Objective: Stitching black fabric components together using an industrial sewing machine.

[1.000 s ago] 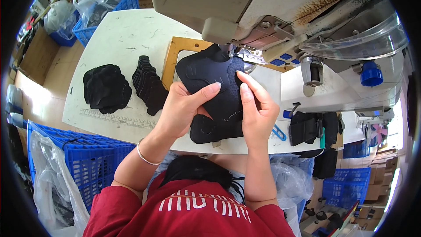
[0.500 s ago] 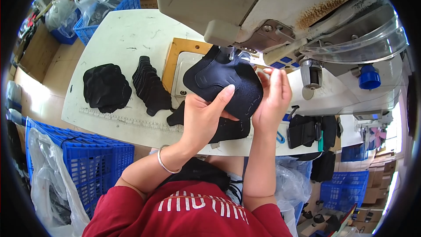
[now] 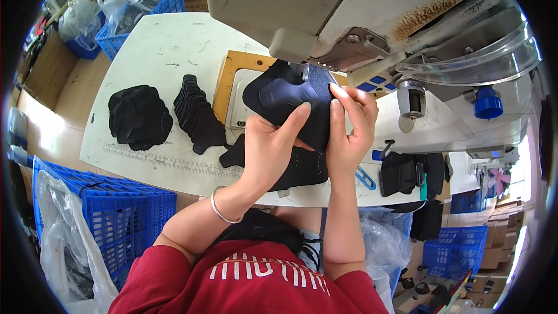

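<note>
A black padded fabric piece (image 3: pixel 285 94) with a raised, stitched shape lies beneath the needle area of a sewing machine (image 3: pixel 300 71). My left hand (image 3: pixel 272 142) is closed on its near left side, thumb on top and fingers underneath. At its right edge, my right hand (image 3: pixel 351 125) pinches the fabric between thumb and fingertips. Under my hands, another black fabric piece (image 3: pixel 302 170) lies on the white table. Left of the machine bed are a fanned stack of narrow black pieces (image 3: pixel 197 117) and a pile of broader black pieces (image 3: pixel 140 117).
The machine head (image 3: pixel 290 6) overhangs the far side. A ruler strip (image 3: pixel 174 161) runs along the table (image 3: pixel 145 46). Small blue snips (image 3: pixel 366 178) lie at the right beside black pouches (image 3: pixel 400 174). Blue crates (image 3: pixel 125 215) stand below left.
The fabric has turned a little under the machine. My right hand has moved from the near right edge up to its far right edge and now pinches there. My left thumb has shifted slightly farther in.
</note>
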Demonstrator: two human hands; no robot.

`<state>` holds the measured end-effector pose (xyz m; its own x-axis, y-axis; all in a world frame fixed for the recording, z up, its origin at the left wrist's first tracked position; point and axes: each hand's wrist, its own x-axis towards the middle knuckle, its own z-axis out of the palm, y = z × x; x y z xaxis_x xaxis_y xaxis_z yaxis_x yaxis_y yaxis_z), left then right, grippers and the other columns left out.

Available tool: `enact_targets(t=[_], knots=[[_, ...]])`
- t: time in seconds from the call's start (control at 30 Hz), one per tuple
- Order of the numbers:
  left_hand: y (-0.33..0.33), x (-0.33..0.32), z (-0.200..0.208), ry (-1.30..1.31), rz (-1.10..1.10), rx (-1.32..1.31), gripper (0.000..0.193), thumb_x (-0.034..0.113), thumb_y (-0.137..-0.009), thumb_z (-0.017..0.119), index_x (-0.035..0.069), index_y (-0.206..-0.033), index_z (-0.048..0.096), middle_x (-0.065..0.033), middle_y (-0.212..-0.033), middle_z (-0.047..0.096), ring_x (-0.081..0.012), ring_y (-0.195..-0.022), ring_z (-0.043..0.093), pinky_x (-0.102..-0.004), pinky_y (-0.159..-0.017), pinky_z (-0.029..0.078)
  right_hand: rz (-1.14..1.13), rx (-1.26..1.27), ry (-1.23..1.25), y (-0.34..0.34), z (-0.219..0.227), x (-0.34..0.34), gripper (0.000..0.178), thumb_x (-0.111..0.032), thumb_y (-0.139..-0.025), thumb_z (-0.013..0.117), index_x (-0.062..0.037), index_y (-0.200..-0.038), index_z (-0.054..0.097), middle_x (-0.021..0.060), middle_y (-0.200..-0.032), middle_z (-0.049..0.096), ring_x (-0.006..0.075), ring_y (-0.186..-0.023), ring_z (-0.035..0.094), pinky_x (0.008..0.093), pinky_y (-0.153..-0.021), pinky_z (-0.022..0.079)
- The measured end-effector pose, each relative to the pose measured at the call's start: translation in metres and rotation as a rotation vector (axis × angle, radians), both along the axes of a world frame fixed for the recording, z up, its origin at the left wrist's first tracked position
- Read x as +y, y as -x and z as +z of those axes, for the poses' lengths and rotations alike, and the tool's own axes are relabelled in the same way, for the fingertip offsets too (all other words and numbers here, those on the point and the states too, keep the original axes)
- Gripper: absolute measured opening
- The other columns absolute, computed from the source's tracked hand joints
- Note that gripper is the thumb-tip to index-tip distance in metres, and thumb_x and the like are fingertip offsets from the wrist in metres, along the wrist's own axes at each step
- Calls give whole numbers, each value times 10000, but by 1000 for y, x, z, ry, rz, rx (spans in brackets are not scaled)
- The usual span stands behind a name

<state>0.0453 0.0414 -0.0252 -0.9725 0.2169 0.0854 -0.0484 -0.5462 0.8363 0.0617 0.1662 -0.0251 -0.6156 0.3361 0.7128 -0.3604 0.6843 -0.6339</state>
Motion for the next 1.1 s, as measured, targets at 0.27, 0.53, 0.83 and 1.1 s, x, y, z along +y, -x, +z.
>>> enact_targets(t=[0.27, 0.53, 0.83, 1.1], knots=[[15, -12, 8, 76, -39, -4, 138, 87, -890, 621, -23, -973, 630, -75, -869, 669, -159, -706, 675, -280, -513, 579, -85, 174, -86, 5, 6, 16, 294, -69, -874, 619, -2, -1140, 513, 112, -1066, 566, 213, -1002, 547, 340, -904, 419], [44, -30, 10, 109, -193, -9, 205, 124, -848, 644, -46, -963, 632, -90, -817, 667, -153, -649, 662, -263, -463, 542, -112, 9, -299, -2, -4, 15, 281, -73, -893, 547, 5, -1162, 574, 113, -1012, 600, 230, -927, 580, 323, -841, 452], [68, -45, 18, 196, -353, -34, 393, 20, -812, 648, 40, -1180, 513, -70, -1034, 598, -140, -856, 648, -266, -660, 581, 241, -167, 355, -24, -13, -18, 282, -85, -902, 596, -18, -1176, 594, -15, -810, 535, 40, -701, 471, 186, -641, 381], [77, -45, 20, 191, -372, -66, 330, 11, -811, 615, 6, -1131, 538, -66, -950, 630, -138, -841, 641, -270, -711, 565, 279, -178, 557, -20, -3, -27, 214, -59, -904, 590, -7, -1107, 633, -3, -839, 594, 43, -725, 528, 198, -664, 461]])
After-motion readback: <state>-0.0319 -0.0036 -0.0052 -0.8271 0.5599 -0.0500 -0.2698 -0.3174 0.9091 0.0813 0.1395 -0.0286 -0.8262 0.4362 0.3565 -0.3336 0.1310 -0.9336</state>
